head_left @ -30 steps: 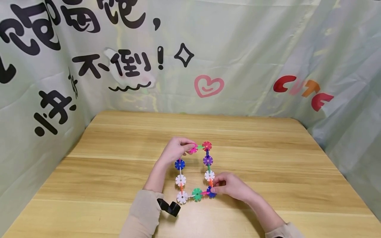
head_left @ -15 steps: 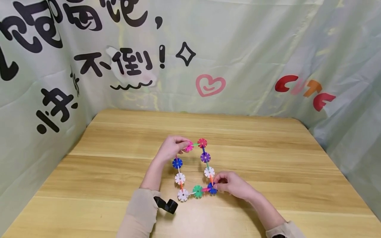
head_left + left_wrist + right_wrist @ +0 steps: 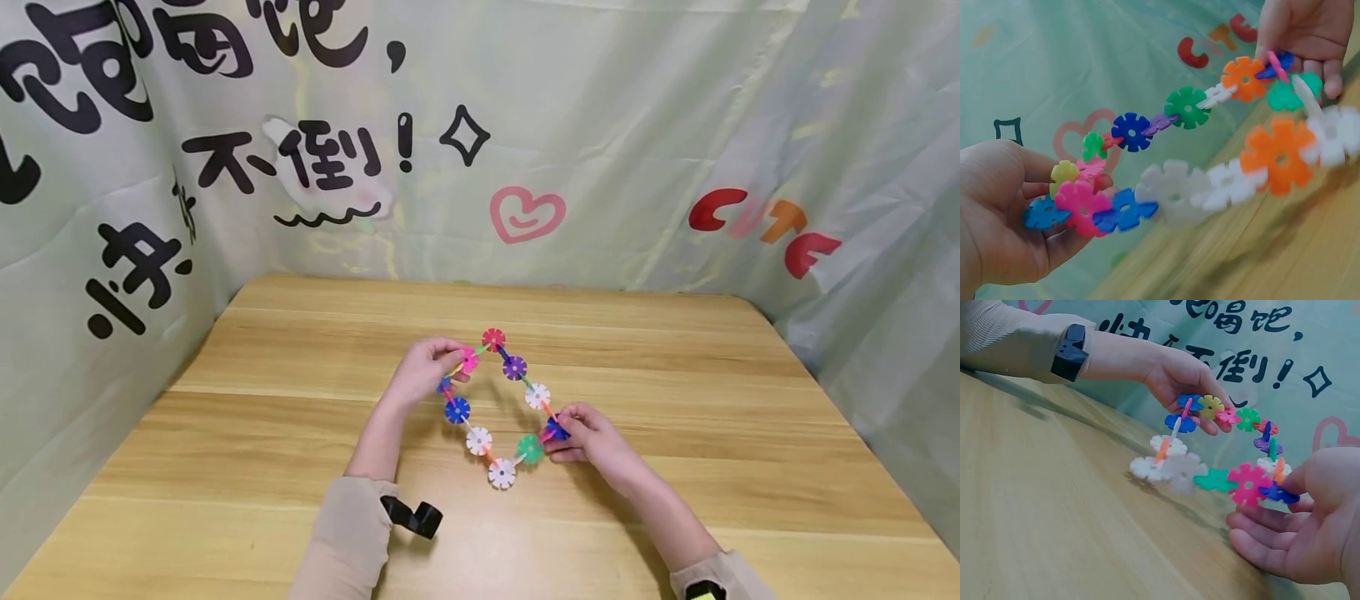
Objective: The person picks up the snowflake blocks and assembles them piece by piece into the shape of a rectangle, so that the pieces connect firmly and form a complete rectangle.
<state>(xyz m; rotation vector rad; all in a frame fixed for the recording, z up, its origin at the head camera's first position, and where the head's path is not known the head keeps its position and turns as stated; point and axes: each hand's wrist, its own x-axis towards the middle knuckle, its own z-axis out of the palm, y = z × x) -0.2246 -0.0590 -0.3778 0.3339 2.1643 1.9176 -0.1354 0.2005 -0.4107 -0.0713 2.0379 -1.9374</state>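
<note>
A closed ring of notched plastic snowflake discs (image 3: 502,474), slotted together edge to edge, hangs between both hands over the table. At the ring's far left, my left hand (image 3: 426,371) pinches it by a pink disc (image 3: 470,359). A yellow disc (image 3: 1064,178) and a blue disc (image 3: 1045,213) sit close to those fingers in the left wrist view. My right hand (image 3: 603,442) holds the opposite side by a dark blue disc (image 3: 1279,492), thumb on top and fingers below. Next to it are a pink disc (image 3: 1248,484) and a green disc (image 3: 530,449).
The wooden table (image 3: 675,375) spreads out under the hands. Behind it hangs a pale cloth backdrop (image 3: 600,100) with printed lettering and a pink heart (image 3: 527,215). A black device (image 3: 412,517) is strapped at the left sleeve.
The ring has turned from a near-square into a diamond and come up off the table. My right hand has moved up and slightly right, and my left hand a little left.
</note>
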